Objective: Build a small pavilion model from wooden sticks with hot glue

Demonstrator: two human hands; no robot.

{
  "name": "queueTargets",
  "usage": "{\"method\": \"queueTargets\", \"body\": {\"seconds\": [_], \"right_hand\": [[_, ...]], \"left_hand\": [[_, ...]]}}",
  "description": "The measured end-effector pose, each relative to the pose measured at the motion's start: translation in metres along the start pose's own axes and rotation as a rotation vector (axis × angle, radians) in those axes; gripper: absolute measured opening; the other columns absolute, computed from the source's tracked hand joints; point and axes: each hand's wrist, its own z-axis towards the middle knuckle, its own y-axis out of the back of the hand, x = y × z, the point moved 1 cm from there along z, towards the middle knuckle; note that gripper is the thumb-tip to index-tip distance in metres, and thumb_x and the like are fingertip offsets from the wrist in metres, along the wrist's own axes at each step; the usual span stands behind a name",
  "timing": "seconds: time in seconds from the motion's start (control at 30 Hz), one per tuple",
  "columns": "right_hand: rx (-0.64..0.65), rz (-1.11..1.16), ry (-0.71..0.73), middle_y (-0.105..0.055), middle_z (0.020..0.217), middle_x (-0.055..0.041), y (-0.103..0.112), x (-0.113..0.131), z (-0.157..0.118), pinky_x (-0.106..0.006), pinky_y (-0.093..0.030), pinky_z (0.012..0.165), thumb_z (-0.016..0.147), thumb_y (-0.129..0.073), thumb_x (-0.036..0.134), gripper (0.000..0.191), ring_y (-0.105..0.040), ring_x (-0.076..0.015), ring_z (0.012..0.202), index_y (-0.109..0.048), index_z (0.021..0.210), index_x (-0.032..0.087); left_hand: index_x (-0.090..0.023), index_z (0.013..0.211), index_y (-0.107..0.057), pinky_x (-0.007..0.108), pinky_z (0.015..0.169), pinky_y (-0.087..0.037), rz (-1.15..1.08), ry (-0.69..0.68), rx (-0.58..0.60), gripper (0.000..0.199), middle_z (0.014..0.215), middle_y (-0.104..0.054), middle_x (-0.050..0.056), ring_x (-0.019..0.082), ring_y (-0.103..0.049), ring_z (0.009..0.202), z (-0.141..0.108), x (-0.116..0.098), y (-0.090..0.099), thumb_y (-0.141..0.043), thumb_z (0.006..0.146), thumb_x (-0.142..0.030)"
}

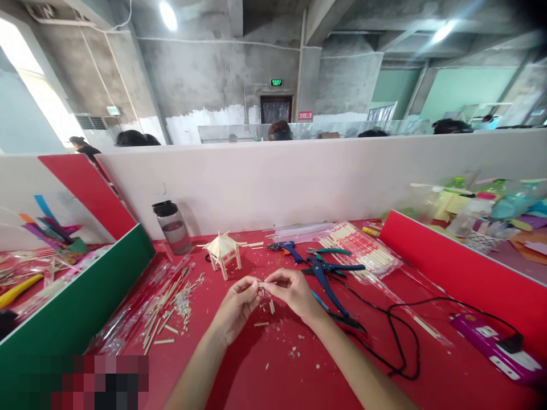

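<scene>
Between the fingertips of my left hand (pixel 243 299) and my right hand (pixel 293 293) is a short piece of wooden stick (pixel 262 284), pinched from both sides above the red table. Several cut stick pieces (pixel 272 307) lie just below my hands. A small pavilion model (pixel 223 252) made of sticks, with a peaked roof and legs, stands upright beyond my left hand. Past my right hand lie a blue glue gun (pixel 287 248), green-handled pliers (pixel 333 251) and a dark blue cutter tool (pixel 325 273).
Loose sticks and offcuts (pixel 182 302) are scattered at the left near plastic wrapping. A water bottle (pixel 172 229) stands by the back partition. Packed sticks (pixel 363 250) lie back right. A black cable (pixel 395 336) runs to a purple power strip (pixel 498 347). Green (pixel 94 290) and red dividers (pixel 461 250) border the table.
</scene>
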Motion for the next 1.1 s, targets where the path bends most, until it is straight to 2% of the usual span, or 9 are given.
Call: {"method": "queueTargets", "body": {"seconds": [0.07, 0.17, 0.27, 0.37, 0.57, 0.8, 0.97, 1.1], "right_hand": [[-0.007, -0.04, 0.0, -0.073, 0.075, -0.0031, 0.001, 0.0, 0.0, -0.027, -0.052, 0.065, 0.074, -0.075, 0.036, 0.019, -0.067, -0.017, 0.068, -0.072, 0.08, 0.018], [-0.004, -0.105, 0.014, -0.073, 0.075, -0.0035, 0.001, 0.001, 0.0, -0.027, -0.052, 0.065, 0.076, -0.074, 0.036, 0.019, -0.067, -0.0178, 0.069, -0.072, 0.08, 0.018], [0.007, -0.157, 0.037, -0.072, 0.075, -0.0035, 0.0, 0.002, -0.001, -0.027, -0.052, 0.065, 0.077, -0.073, 0.036, 0.017, -0.068, -0.019, 0.071, -0.073, 0.08, 0.019], [0.005, -0.18, 0.051, -0.073, 0.075, -0.0034, 0.0, 0.002, -0.002, -0.027, -0.052, 0.066, 0.077, -0.073, 0.037, 0.018, -0.068, -0.0193, 0.071, -0.073, 0.079, 0.019], [0.009, -0.19, 0.048, -0.073, 0.075, -0.0038, 0.0, 0.002, -0.001, -0.027, -0.052, 0.065, 0.077, -0.074, 0.039, 0.02, -0.069, -0.0192, 0.071, -0.073, 0.079, 0.019], [0.007, -0.187, 0.037, -0.073, 0.075, -0.0042, 0.0, -0.002, 0.0, -0.028, -0.052, 0.066, 0.076, -0.074, 0.04, 0.022, -0.069, -0.0196, 0.072, -0.073, 0.08, 0.019], [0.0, -0.056, -0.014, -0.074, 0.076, -0.0038, 0.003, -0.001, 0.002, -0.029, -0.053, 0.067, 0.073, -0.076, 0.037, 0.02, -0.068, -0.0184, 0.069, -0.073, 0.079, 0.018], [0.015, 0.044, -0.037, -0.073, 0.075, -0.0021, 0.002, 0.003, 0.0, -0.029, -0.054, 0.068, 0.071, -0.077, 0.034, 0.017, -0.067, -0.0173, 0.068, -0.072, 0.078, 0.02]], "left_hand": [[-0.016, 0.083, -0.068, 0.018, 0.074, -0.053, 0.132, -0.034, 0.016, 0.025, 0.08, -0.07, 0.002, 0.01, -0.065, 0.072, -0.001, -0.007, 0.001, -0.082, 0.073, -0.035], [-0.015, 0.087, -0.072, 0.024, 0.071, -0.052, 0.429, -0.152, 0.057, 0.03, 0.079, -0.071, 0.006, 0.015, -0.065, 0.071, -0.003, -0.018, -0.002, -0.076, 0.077, -0.044], [-0.016, 0.09, -0.075, 0.025, 0.067, -0.049, 0.707, -0.296, 0.079, 0.029, 0.076, -0.071, 0.006, 0.018, -0.063, 0.071, -0.006, -0.022, -0.006, -0.072, 0.079, -0.042], [-0.017, 0.088, -0.076, 0.025, 0.063, -0.046, 0.834, -0.368, 0.035, 0.026, 0.072, -0.071, 0.005, 0.018, -0.061, 0.067, -0.006, -0.019, -0.007, -0.07, 0.08, -0.041], [-0.017, 0.091, -0.078, 0.029, 0.07, -0.05, 0.786, -0.342, 0.015, 0.026, 0.082, -0.075, 0.008, 0.021, -0.065, 0.076, -0.001, -0.012, 0.0, -0.066, 0.082, -0.038], [-0.016, 0.092, -0.08, 0.029, 0.069, -0.051, 0.682, -0.282, -0.014, 0.029, 0.081, -0.076, 0.009, 0.022, -0.066, 0.074, -0.001, -0.014, 0.0, -0.074, 0.076, -0.039], [-0.015, 0.094, -0.078, 0.031, 0.073, -0.055, 0.462, -0.185, 0.035, 0.039, 0.082, -0.076, 0.01, 0.021, -0.068, 0.074, -0.002, -0.017, 0.001, -0.079, 0.071, -0.046], [-0.014, 0.088, -0.077, 0.029, 0.078, -0.055, 0.286, -0.111, 0.074, 0.031, 0.084, -0.076, 0.01, 0.017, -0.069, 0.074, -0.003, -0.015, 0.004, -0.083, 0.07, -0.039]]}}
